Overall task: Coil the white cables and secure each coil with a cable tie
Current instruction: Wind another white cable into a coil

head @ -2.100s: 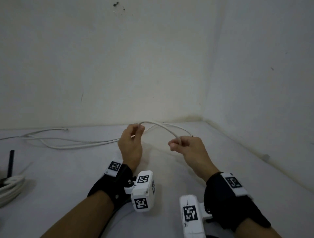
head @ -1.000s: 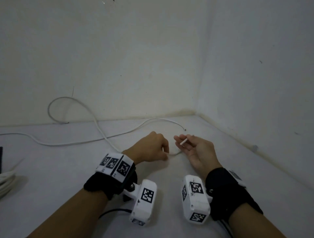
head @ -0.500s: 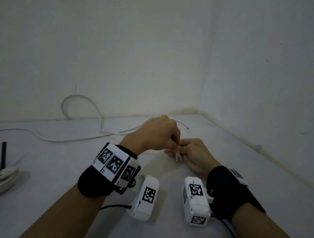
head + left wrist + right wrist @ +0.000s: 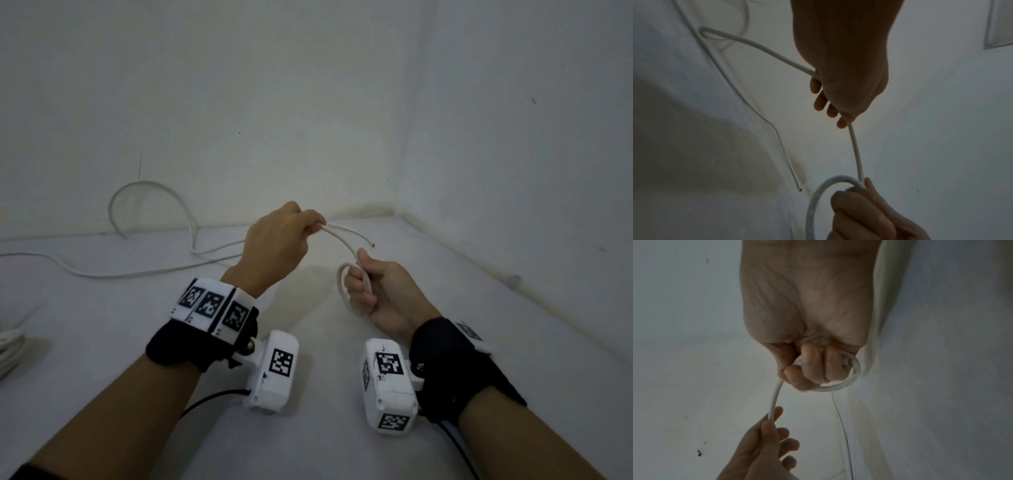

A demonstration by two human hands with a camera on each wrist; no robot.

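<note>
A white cable (image 4: 342, 240) runs between both hands above the white floor. My right hand (image 4: 376, 291) grips a small first loop of the white cable (image 4: 854, 374), fingers curled round it. My left hand (image 4: 281, 246) is raised higher and to the left, fist closed on the same white cable (image 4: 855, 146); the strand arcs down from it to the loop (image 4: 818, 191). Behind the left hand the cable's long tail (image 4: 147, 192) rises in a hoop against the wall and trails off left along the floor. No cable tie shows.
A thinner cable end (image 4: 371, 245) lies on the floor near the wall corner. Part of another white cable bundle (image 4: 10, 346) sits at the left edge. Two walls meet at the corner (image 4: 397, 212) just beyond the hands.
The hands, together half a second ago, have drawn apart: the left rose up and left along the cable, and a small loop now stands in the right hand.
</note>
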